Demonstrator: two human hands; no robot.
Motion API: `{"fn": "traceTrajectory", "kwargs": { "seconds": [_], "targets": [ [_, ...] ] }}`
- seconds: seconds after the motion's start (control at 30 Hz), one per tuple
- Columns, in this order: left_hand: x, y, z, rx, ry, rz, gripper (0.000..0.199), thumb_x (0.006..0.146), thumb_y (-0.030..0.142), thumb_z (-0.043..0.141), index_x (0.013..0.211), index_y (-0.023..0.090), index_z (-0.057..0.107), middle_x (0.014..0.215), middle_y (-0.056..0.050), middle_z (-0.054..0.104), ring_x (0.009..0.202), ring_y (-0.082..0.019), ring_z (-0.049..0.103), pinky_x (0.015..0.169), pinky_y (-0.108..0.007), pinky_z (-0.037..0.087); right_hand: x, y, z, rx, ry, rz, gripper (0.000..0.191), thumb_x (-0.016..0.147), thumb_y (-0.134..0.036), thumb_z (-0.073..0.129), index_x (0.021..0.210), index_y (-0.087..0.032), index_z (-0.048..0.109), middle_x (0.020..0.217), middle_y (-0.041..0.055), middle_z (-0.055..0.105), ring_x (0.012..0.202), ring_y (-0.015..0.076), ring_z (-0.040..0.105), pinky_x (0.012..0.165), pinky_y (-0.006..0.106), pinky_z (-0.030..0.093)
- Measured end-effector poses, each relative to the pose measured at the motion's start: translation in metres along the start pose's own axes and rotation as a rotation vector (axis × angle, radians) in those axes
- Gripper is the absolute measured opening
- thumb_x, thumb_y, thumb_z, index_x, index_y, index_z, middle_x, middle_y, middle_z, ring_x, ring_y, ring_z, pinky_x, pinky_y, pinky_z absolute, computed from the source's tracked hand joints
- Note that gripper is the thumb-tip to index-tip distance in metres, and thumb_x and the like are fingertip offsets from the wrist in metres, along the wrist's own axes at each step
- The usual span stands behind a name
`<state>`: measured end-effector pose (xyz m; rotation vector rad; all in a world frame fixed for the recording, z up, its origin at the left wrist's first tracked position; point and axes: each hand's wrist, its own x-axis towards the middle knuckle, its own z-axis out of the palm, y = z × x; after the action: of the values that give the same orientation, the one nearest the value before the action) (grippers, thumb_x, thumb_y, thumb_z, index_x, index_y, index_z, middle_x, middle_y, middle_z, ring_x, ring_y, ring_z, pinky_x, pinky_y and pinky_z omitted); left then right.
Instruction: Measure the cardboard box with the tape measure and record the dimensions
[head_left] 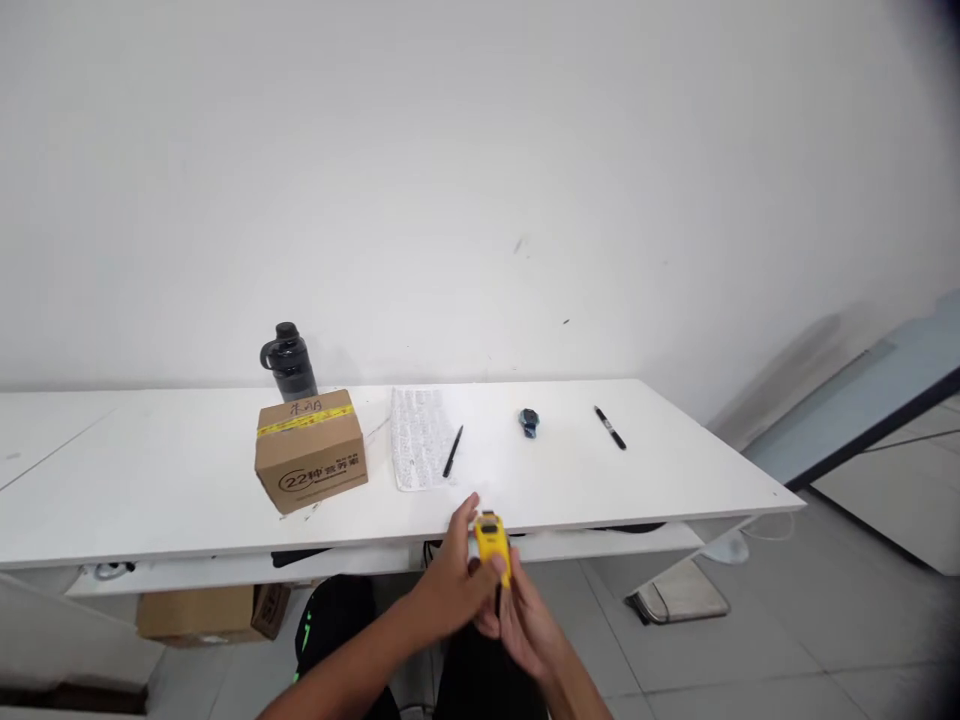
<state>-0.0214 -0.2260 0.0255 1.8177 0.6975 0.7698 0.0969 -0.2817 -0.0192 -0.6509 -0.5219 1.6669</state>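
Note:
A yellow tape measure (492, 543) with a black part on top is held between both hands, just off the front edge of the white table (555, 500). My left hand (454, 590) has its thumb on the near end of the tape measure and its fingers around the left side. My right hand (521, 622) grips it from the right and below. Beyond the hands, a black pen (453, 451) lies at the right edge of a sheet of paper (417, 440) covered in writing. A dark watch (529, 421) rests farther right.
A cardboard box (311, 455) with yellow tape stands on the left, a dark bottle (289, 365) behind it. A black marker (610, 428) lies at the right. Below the table are a shelf (360, 560) and another cardboard box (196, 615).

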Motion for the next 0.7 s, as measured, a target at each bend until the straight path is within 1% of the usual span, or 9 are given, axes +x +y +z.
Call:
{"fn": "traceTrajectory", "kwargs": {
  "seconds": [0.13,0.2,0.23,0.3,0.37,0.47,0.57,0.63,0.7],
  "targets": [
    [0.086,-0.001,-0.033,-0.348,0.040,-0.108,0.067,0.084,0.062,0.051,0.134,0.019,0.040,0.105,-0.011,0.063,0.080,-0.020,0.063,0.071,-0.036,0.053,0.074,-0.083,0.012,-0.742,-0.049,-0.112,0.066,0.086,-0.076,0.032,0.099,-0.019,0.062,0.066,0.0023,0.061,0.059,0.0176,0.059,0.058,0.030,0.044],
    [0.126,-0.009,-0.060,-0.389,0.121,-0.054,0.055,0.082,0.058,0.053,0.118,0.016,0.051,0.095,-0.009,0.063,0.079,-0.019,0.062,0.074,-0.035,0.051,0.117,-0.116,0.008,-1.203,0.086,-0.352,0.063,0.096,-0.063,0.022,0.091,-0.017,0.065,0.075,0.0063,0.065,0.075,0.0206,0.063,0.072,0.032,0.046],
    [0.142,-0.016,-0.074,-0.364,0.177,-0.023,0.050,0.081,0.054,0.055,0.115,0.017,0.051,0.095,-0.008,0.062,0.082,-0.019,0.061,0.076,-0.035,0.051,0.138,-0.127,0.006,-1.439,0.121,-0.454,0.053,0.099,-0.052,0.025,0.103,-0.018,0.065,0.087,0.0082,0.067,0.083,0.0217,0.064,0.077,0.033,0.046],
    [0.163,-0.035,-0.097,-0.232,0.287,-0.001,0.049,0.075,0.043,0.063,0.116,0.019,0.049,0.097,-0.006,0.060,0.086,-0.018,0.059,0.077,-0.033,0.050,0.175,-0.138,-0.002,-1.907,0.120,-0.447,0.036,0.099,-0.032,0.036,0.127,-0.021,0.056,0.101,0.0106,0.067,0.086,0.0225,0.065,0.076,0.033,0.045],
    [0.173,-0.057,-0.114,-0.084,0.359,-0.013,0.050,0.074,0.033,0.063,0.120,0.021,0.047,0.101,-0.005,0.058,0.086,-0.017,0.058,0.076,-0.031,0.049,0.203,-0.138,-0.014,-2.213,0.017,-0.328,0.041,0.094,-0.018,0.042,0.134,-0.024,0.051,0.102,0.0111,0.067,0.080,0.0213,0.066,0.071,0.030,0.045],
    [0.175,-0.085,-0.127,0.119,0.416,0.011,0.053,0.076,0.025,0.059,0.126,0.022,0.042,0.104,-0.005,0.053,0.086,-0.016,0.057,0.077,-0.032,0.048,0.220,-0.132,-0.039,-2.226,-0.127,-0.371,0.031,0.095,-0.019,0.041,0.117,-0.022,0.062,0.095,0.0094,0.070,0.077,0.0196,0.066,0.071,0.029,0.045],
    [0.175,-0.099,-0.131,0.308,0.423,0.060,0.054,0.073,0.021,0.061,0.125,0.024,0.043,0.112,-0.006,0.046,0.092,-0.017,0.056,0.084,-0.036,0.047,0.216,-0.137,-0.063,-1.910,0.017,-0.518,0.031,0.098,-0.032,0.035,0.106,-0.022,0.064,0.090,0.0063,0.071,0.080,0.0201,0.065,0.075,0.031,0.047],
    [0.178,-0.103,-0.132,0.357,0.408,0.049,0.050,0.073,0.021,0.061,0.121,0.025,0.046,0.116,-0.006,0.042,0.096,-0.018,0.055,0.088,-0.037,0.047,0.210,-0.145,-0.071,-1.692,0.139,-0.519,0.034,0.098,-0.036,0.033,0.108,-0.022,0.062,0.088,0.0044,0.071,0.075,0.0192,0.066,0.072,0.032,0.049],
    [0.182,-0.105,-0.133,0.371,0.384,0.029,0.045,0.074,0.022,0.062,0.117,0.025,0.048,0.116,-0.007,0.040,0.102,-0.020,0.053,0.094,-0.039,0.045,0.206,-0.150,-0.072,-1.566,0.137,-0.486,0.033,0.097,-0.039,0.037,0.116,-0.025,0.060,0.096,0.0041,0.071,0.072,0.0180,0.066,0.068,0.031,0.050]
  ]
}}
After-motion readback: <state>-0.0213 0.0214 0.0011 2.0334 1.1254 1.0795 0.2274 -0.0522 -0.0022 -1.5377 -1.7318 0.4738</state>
